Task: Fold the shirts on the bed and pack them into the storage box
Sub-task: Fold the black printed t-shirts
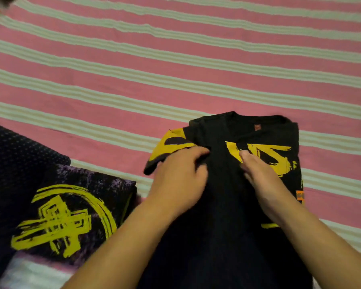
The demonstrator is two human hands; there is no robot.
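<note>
A black cotton T-shirt with yellow brush-stroke print (223,205) lies on the bed covered by a pink sheet with pale striped bands (175,65), its collar pointing away from the person and its body running toward the lower edge of the view. The shirt's right side is folded over onto the body, showing a patch of yellow print just right of the collar line. Its left sleeve, yellow with dark marks, sticks out past the shirt's left edge.

The left hand (180,178) rests on the shirt at the base of that left sleeve, fingers curled and bunching the black fabric between fingertips and thumb. The right hand (263,180) lies on the shirt's folded right side, fingers curled, pinching a small ridge of cloth at the edge of the yellow print.

Left of the shirt, near the lower corner, sits a folded dark purple-black garment with a yellow circular emblem (69,215), lying beside a dark dotted fabric (15,155) further left.
</note>
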